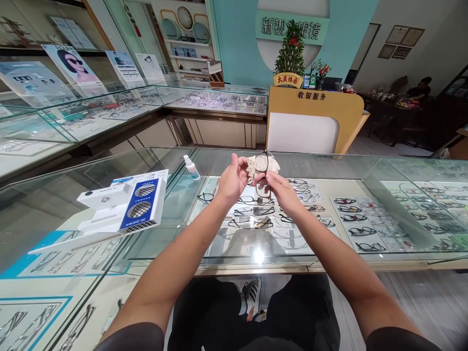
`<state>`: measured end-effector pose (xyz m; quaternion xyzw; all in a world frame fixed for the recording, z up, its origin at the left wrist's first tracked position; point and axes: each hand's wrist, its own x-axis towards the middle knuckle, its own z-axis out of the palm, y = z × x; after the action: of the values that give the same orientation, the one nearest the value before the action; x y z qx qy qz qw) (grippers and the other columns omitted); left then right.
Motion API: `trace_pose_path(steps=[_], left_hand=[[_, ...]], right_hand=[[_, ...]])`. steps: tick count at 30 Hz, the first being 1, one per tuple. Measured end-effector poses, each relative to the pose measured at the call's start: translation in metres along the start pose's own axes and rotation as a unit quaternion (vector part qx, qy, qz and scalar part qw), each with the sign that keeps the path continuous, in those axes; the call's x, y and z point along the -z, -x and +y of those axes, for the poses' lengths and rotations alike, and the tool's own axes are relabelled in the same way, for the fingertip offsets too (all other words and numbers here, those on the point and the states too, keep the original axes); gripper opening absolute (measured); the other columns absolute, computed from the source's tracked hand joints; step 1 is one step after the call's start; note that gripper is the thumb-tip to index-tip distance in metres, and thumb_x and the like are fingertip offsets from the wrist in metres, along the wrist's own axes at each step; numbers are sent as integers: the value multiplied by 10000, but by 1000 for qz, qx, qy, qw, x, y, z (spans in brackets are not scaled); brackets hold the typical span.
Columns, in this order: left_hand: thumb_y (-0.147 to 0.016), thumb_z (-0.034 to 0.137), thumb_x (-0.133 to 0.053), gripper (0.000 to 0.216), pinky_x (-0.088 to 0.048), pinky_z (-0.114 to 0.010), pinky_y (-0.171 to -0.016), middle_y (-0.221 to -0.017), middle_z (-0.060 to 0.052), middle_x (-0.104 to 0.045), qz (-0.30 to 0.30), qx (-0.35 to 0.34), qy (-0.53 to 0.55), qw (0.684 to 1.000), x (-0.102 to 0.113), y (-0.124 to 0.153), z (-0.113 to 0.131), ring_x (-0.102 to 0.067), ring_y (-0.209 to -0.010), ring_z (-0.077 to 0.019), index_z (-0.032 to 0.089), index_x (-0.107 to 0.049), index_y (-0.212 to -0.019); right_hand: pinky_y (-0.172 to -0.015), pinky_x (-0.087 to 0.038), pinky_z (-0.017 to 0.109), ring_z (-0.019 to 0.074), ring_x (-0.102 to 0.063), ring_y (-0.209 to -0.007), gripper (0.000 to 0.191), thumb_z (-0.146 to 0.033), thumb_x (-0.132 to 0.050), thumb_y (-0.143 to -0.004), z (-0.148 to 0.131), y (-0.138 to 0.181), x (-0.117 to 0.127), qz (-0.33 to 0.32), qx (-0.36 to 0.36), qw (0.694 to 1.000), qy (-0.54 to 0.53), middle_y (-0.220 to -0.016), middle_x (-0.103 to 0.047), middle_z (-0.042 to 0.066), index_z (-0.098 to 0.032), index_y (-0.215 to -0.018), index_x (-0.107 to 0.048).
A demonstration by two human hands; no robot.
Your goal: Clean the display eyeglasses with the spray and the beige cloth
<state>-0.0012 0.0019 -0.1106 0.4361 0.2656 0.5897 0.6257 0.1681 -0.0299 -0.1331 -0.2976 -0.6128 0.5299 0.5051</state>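
I hold a pair of dark-framed glasses (262,165) upright above the glass counter (329,163), one lens over the other. My left hand (231,181) is closed on a cream cleaning cloth (253,167) pressed against the upper lens. My right hand (278,189) pinches the lower part of the frame from the right. Both hands hover over the showcase, not resting on it.
A small white spray bottle (191,167) stands on the counter left of my hands. A blue-and-white display box (141,204) sits further left. Rows of glasses (360,229) lie under the glass. A wooden cashier desk (314,119) stands behind, and a person (420,87) sits far right.
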Motion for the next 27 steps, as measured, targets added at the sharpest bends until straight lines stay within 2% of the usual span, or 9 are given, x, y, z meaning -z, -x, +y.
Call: trace_pose_path(steps=[4, 8, 11, 14, 17, 19, 22, 27], left_hand=[[-817, 548, -973, 524, -455, -264, -553, -727, 45, -613, -30, -14, -14, 999, 4, 2, -1, -539, -560, -105, 217, -595, -967], [-676, 553, -1063, 711, -406, -234, -507, -736, 78, -626, -40, 2, 5, 999, 5, 3, -3, -531, -529, -93, 253, -539, -1051], [-702, 649, -1020, 694, -398, -240, -480, -691, 60, -605, -61, 22, 9, 998, 3, 2, -5, -498, -509, -97, 231, -604, -1068], [-805, 763, -892, 616, -471, -275, -512, -577, 44, -513, -101, 36, 9, 994, 0, 2, -6, -495, -509, -124, 210, -641, -905], [-885, 805, -783, 629, -538, -313, -561, -510, 33, -454, -115, 49, 15, 992, -3, 3, -5, -507, -510, -146, 217, -588, -774], [-899, 788, -781, 617, -535, -302, -551, -522, 43, -454, -96, 61, 24, 993, -4, 5, -5, -484, -493, -131, 221, -569, -780], [-854, 713, -879, 567, -501, -256, -522, -618, 54, -509, -79, 63, 26, 995, -2, 6, -4, -487, -512, -103, 216, -608, -882], [-803, 565, -986, 528, -468, -243, -523, -648, 60, -511, -120, 49, 10, 992, 4, 5, -2, -466, -529, -82, 186, -636, -915]], right_hand=[[-764, -442, 319, 190, -553, -863, 454, -663, -637, -1026, -3, 1, -1, -7, 1, 1000, -10, -1006, -749, 61, -235, -975, -779], [-791, -453, 330, 197, -560, -871, 467, -686, -647, -1013, -2, 1, -2, -17, 0, 1000, -12, -996, -738, 58, -241, -977, -783], [-806, -461, 336, 199, -557, -869, 471, -695, -659, -1005, -2, 1, -2, -25, -4, 1000, -8, -984, -722, 53, -243, -972, -788], [-801, -456, 341, 201, -538, -855, 486, -719, -679, -983, -3, 2, -3, -20, -12, 1000, -4, -951, -707, 49, -246, -960, -791], [-805, -457, 342, 201, -535, -863, 481, -717, -689, -979, -6, 2, -4, -23, -12, 1000, -9, -952, -713, 51, -248, -949, -794], [-803, -462, 340, 203, -544, -873, 481, -721, -698, -973, -6, 2, -4, -26, -13, 1000, -8, -939, -704, 47, -251, -939, -796], [-809, -478, 344, 208, -552, -875, 504, -755, -711, -946, -5, 2, -4, -20, -18, 1000, -5, -915, -687, 40, -259, -928, -796], [-770, -476, 334, 199, -547, -853, 491, -729, -720, -947, -5, 3, -4, -26, -23, 999, -21, -939, -701, 50, -245, -928, -798]])
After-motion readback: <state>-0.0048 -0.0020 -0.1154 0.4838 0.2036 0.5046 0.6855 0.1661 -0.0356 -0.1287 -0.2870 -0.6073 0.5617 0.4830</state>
